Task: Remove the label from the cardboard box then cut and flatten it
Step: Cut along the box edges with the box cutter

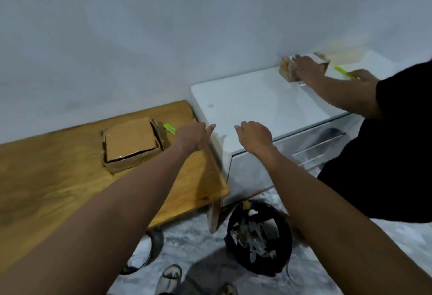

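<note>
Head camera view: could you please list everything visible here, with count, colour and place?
cardboard box: one, brown, flat on the wooden table.
wooden table: one, honey brown, left.
cutter: one, lime green, right of that box.
cabinet: one, white, right of the table.
small box: one, brown, far end of the cabinet, under another person's hand.
second cutter: one, lime green, held by that person.
bin: one, black, on the floor, holding scraps.
left hand: empty, over the table edge.
right hand: empty, over the cabinet.
</note>
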